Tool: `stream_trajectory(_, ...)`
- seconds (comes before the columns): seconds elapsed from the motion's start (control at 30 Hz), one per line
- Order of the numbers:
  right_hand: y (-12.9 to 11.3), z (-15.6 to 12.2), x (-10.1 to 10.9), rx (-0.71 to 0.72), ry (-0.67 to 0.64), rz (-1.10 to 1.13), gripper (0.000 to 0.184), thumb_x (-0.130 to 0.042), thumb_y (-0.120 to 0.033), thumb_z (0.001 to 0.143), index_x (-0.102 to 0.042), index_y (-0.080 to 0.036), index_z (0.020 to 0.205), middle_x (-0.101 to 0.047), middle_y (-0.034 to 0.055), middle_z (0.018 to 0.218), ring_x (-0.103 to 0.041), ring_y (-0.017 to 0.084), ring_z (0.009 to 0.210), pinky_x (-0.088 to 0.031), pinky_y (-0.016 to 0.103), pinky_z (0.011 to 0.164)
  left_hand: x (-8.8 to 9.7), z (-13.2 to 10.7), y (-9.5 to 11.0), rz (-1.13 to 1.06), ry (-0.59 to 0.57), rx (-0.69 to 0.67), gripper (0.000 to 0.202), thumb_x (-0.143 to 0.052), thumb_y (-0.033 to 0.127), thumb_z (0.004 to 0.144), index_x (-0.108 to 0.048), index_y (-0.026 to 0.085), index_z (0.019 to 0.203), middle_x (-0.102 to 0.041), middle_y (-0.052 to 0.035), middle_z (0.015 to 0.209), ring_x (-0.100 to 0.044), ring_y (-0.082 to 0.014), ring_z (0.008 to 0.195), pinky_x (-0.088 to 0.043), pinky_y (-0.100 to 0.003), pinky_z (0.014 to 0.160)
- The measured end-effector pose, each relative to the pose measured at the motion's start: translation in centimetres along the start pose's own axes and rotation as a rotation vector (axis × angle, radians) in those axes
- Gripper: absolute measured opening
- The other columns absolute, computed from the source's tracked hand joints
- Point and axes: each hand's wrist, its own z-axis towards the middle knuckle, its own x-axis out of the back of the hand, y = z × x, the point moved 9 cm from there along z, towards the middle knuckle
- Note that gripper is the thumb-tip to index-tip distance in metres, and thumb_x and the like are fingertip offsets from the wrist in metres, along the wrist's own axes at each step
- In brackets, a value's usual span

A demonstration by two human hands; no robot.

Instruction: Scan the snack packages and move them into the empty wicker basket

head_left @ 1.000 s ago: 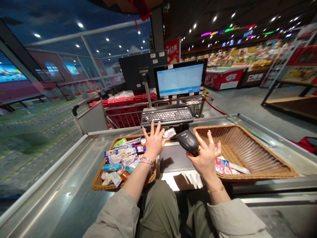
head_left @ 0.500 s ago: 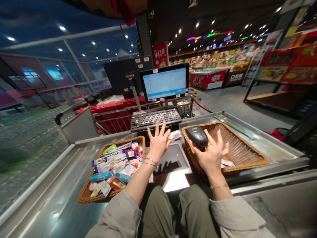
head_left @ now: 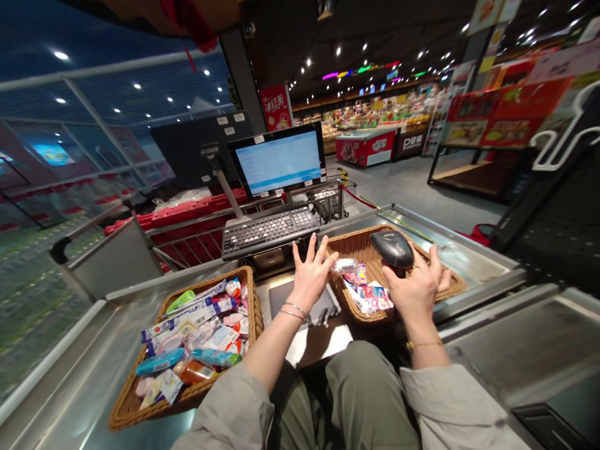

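Note:
My left hand (head_left: 311, 279) is over the left rim of the right-hand wicker basket (head_left: 454, 289). A small shiny wrapped packet (head_left: 344, 266) sits at the tips of its thumb and forefinger, while the other fingers are spread. My right hand (head_left: 416, 289) is closed around a black handheld barcode scanner (head_left: 392, 249), held above the same basket. Inside that basket, a few colourful packets (head_left: 370, 296) lie near its left side. To my left, a fuller wicker basket (head_left: 255, 312) contains many wrapped snacks, tubes and small bottles.
A keyboard (head_left: 270, 230) stands below a lit monitor (head_left: 280, 160), beyond the baskets. A dark flat plate (head_left: 281, 299) is set into the metal counter (head_left: 117, 350) between them. Behind the monitor are red shopping carts (head_left: 182, 226). A white hook (head_left: 557, 147) stands at right.
My left hand has carried the packet rightward from above the flat plate to the right basket's edge. The scanner has shifted right, uncovering packets in that basket. The view has turned right.

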Motion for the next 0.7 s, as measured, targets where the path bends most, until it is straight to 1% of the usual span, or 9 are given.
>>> stream_trajectory(0.1,1.2,0.3,0.4,-0.030,-0.004,-0.009,0.055,-0.065,-0.049,0.080,-0.065,-0.020,0.127,-0.066,0.0182,0.130,-0.036,0.040,0.145,-0.011,0.069,0.116,-0.8,0.6,1.6,-0.020,-0.021,-0.040,0.045,-0.046,0.034,0.102,-0.049,0.038,0.146,-0.022,-0.0044,0.169,-0.005,-0.0343,0.157,-0.002,-0.078,0.118)
stream_trajectory(0.2,2.1,0.4,0.6,-0.056,-0.019,-0.033,0.056,-0.064,-0.047,0.080,-0.065,-0.018,0.127,-0.063,0.0195,0.133,-0.037,0.040,0.143,-0.012,0.069,0.116,-2.0,1.3,3.4,-0.049,-0.048,-0.067,0.053,-0.040,0.029,0.103,-0.036,0.041,0.154,-0.026,-0.0033,0.168,-0.010,-0.0344,0.157,-0.007,-0.081,0.117)
stream_trajectory(0.27,2.6,0.4,0.8,-0.094,-0.027,-0.052,0.059,-0.064,-0.048,0.079,-0.063,-0.018,0.129,-0.060,0.0197,0.136,-0.037,0.039,0.142,-0.013,0.068,0.117,-2.7,1.8,4.4,-0.062,-0.064,-0.068,0.057,-0.038,0.026,0.103,-0.028,0.040,0.158,-0.029,-0.0028,0.167,-0.014,-0.0335,0.157,-0.010,-0.081,0.117)
stream_trajectory(0.37,3.2,0.4,1.0,-0.150,-0.047,-0.068,0.062,-0.063,-0.051,0.078,-0.063,-0.019,0.130,-0.061,0.0169,0.137,-0.037,0.036,0.144,-0.011,0.066,0.118,-3.3,2.1,5.1,-0.066,-0.063,-0.055,0.059,-0.038,0.025,0.103,-0.025,0.035,0.160,-0.030,-0.0043,0.167,-0.017,-0.0324,0.157,-0.013,-0.080,0.117)
stream_trajectory(0.43,3.4,0.4,1.2,-0.171,-0.051,-0.073,0.061,-0.062,-0.052,0.077,-0.064,-0.021,0.129,-0.063,0.0155,0.136,-0.036,0.036,0.145,-0.011,0.066,0.119,-3.3,2.0,5.1,-0.065,-0.052,-0.044,0.056,-0.037,0.031,0.104,-0.028,0.032,0.159,-0.030,-0.0060,0.166,-0.017,-0.0323,0.157,-0.013,-0.079,0.118)
stream_trajectory(0.53,3.2,0.4,1.3,-0.191,-0.053,-0.054,0.059,-0.063,-0.052,0.077,-0.066,-0.020,0.126,-0.065,0.0151,0.134,-0.036,0.037,0.146,-0.011,0.066,0.118,-2.7,1.4,4.4,-0.058,-0.041,-0.037,0.054,-0.037,0.041,0.104,-0.035,0.028,0.157,-0.030,-0.0077,0.167,-0.016,-0.0322,0.157,-0.012,-0.078,0.118)
stream_trajectory(0.7,1.7,0.0,0.5,-0.170,-0.087,-0.014,0.058,-0.062,-0.054,0.077,-0.068,-0.018,0.122,-0.068,0.0157,0.130,-0.036,0.036,0.147,-0.012,0.065,0.118,-1.4,-0.6,2.5,-0.039,-0.038,0.015,0.057,-0.042,0.047,0.102,-0.041,0.025,0.154,-0.027,-0.0098,0.167,-0.011,-0.0332,0.158,-0.008,-0.078,0.119)
